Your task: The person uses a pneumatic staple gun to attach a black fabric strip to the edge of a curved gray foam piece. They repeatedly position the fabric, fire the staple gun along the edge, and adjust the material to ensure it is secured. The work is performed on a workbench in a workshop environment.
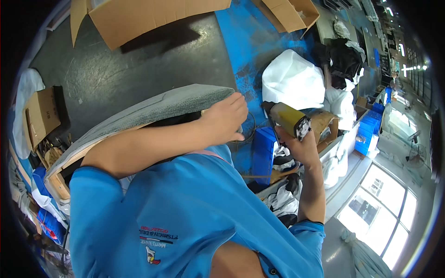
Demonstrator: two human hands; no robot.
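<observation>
A long panel covered in grey fabric (185, 96), with a bare wooden frame showing along its underside, lies across in front of my body. My left forearm reaches along its inner side, and my left hand (225, 119) is curled over the right end of the panel, gripping fabric and edge. Off to the right, my right hand (301, 147) holds up a staple gun (286, 119) with a yellow body and dark nose, apart from the panel. My fingers are partly hidden behind the tool.
Cardboard boxes (153, 21) stand on the dark work surface (139, 65) ahead. A white bag (293, 78) lies on the blue floor (238, 46) at right. Near my right arm are a blue crate (263, 155) and black and white scraps (285, 199). An open carton (41, 116) sits at left.
</observation>
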